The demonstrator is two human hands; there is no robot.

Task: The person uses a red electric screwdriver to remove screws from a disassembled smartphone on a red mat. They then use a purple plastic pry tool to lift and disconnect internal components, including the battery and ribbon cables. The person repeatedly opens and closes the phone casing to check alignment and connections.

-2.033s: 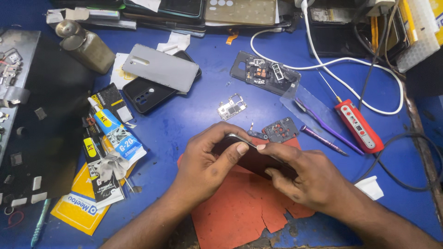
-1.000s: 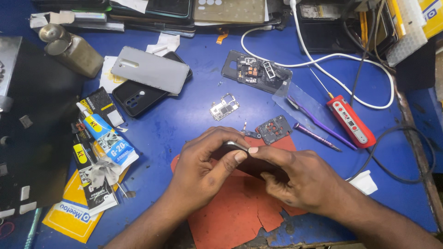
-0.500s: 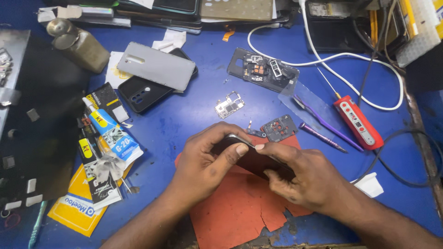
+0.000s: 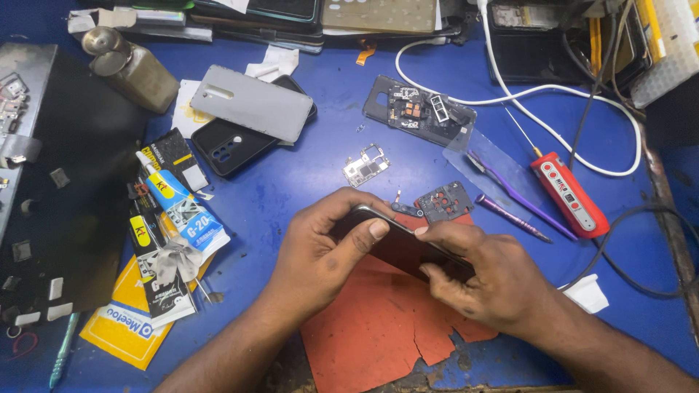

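Observation:
Both my hands hold a dark smartphone (image 4: 399,244) edge-up over a torn red mat (image 4: 378,327). My left hand (image 4: 324,251) grips its left end, thumb pressed along the top edge. My right hand (image 4: 480,280) clamps the right end, with fingers curled under it. Just beyond the phone lie a small dark camera-frame part (image 4: 445,201) and a tiny metal piece (image 4: 400,209).
On the blue bench lie a small circuit board (image 4: 366,164), a phone back with exposed parts (image 4: 419,110), a grey cover (image 4: 251,103) over a black case (image 4: 233,145), glue tubes (image 4: 182,211), purple tweezers (image 4: 513,217), a red screwdriver (image 4: 569,193), a white cable (image 4: 524,94) and a metal bottle (image 4: 132,69).
My hands stay in the same grip on the phone. Only the view has shifted slightly; nothing on the bench has moved.

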